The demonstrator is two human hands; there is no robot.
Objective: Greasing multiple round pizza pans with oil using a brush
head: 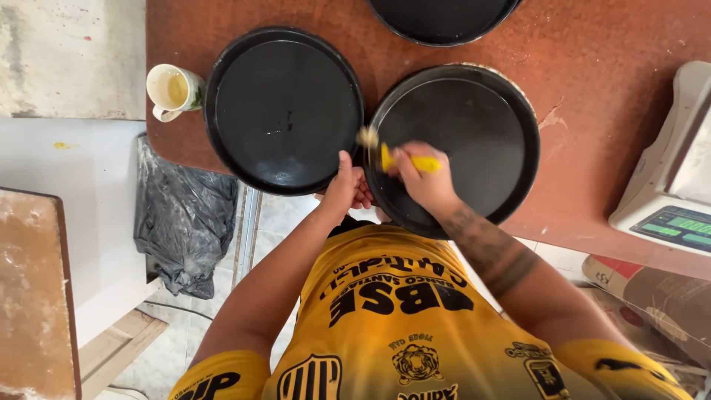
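My right hand [426,181] grips a small brush with a yellow handle [415,162], its pale bristles at the left rim of a round black pan [474,126] on the brown table. My left hand [346,187] rests on the near edge of a second round black pan [285,104], fingers curled at the gap between the two pans. Both pans lie flat and look empty.
A white cup [172,89] with yellowish liquid stands left of the pans. A third black pan [443,18] lies at the far edge. A white digital scale [670,185] sits at the right. A dark plastic bag [184,215] hangs below the table's left side.
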